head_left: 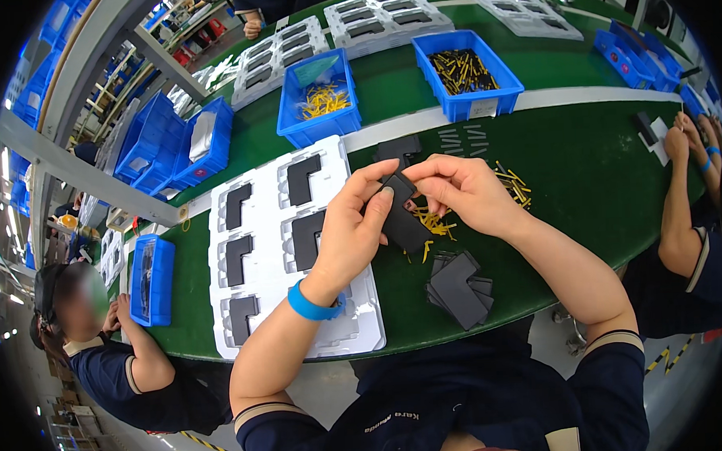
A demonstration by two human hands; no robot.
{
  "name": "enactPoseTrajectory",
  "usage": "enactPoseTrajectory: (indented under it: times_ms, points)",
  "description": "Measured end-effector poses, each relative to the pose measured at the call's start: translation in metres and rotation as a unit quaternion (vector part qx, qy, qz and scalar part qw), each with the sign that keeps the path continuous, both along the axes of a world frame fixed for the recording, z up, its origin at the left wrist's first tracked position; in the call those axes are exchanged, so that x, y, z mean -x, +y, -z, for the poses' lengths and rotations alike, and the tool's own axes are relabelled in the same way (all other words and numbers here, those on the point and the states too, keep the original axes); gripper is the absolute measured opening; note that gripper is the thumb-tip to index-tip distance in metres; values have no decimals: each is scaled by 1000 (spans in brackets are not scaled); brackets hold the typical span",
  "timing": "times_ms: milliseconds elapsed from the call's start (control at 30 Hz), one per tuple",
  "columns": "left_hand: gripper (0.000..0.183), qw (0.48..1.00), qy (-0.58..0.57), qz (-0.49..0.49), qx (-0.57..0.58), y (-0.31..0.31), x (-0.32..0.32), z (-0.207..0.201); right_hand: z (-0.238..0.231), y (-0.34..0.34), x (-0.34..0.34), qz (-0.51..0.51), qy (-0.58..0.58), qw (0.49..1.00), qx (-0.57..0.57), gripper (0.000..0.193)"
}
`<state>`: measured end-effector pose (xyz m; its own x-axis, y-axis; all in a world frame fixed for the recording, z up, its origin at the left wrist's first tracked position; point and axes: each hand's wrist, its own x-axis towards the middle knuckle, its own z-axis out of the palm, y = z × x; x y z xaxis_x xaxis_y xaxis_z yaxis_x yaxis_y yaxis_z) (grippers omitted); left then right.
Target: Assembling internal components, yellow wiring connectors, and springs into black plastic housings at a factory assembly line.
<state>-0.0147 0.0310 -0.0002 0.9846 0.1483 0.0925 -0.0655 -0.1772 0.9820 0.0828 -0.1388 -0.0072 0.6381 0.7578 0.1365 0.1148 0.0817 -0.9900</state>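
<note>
- Your left hand (353, 230) and right hand (464, 190) both pinch one black flat part (402, 216).
- Green belt (584, 175) below; white tray (285, 245), blue bins (466, 74), co-workers alongside.

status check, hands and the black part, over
Left hand and right hand both grip flat black plastic plate above green belt. Small yellow pins loose beneath. White moulded tray beside left hand. Nothing blocking.

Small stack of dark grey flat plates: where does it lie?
In the head view, the small stack of dark grey flat plates lies on the green table, below the right hand, right of the white moulded tray.
</note>
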Motion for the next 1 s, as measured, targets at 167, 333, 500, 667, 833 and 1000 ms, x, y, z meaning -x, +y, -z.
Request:
enactPoseTrajectory:
  times_ms: [167,333,500,667,833,1000]
  points:
    - [31,998,27,31,42,6,-4,0,11,0,-4,23,-158,987,-27,25]
    - [31,998,34,38,39,7,-3,-2,10,2,-7,47,-237,970,-28,25]
    - [31,997,44,50,42,8,-2,0,13,2,-12,79,-355,929,-67,15]
    - [31,991,59,79,91,10,-2,2,12,-1,-15,73,-386,917,-62,14]
    - [36,999,-8,26,-44,1,0,3,5,-1,-13,-37,7,999,4,18]
    - [40,990,-53,-28,-125,-5,0,10,11,5,-4,0,116,993,0,17]
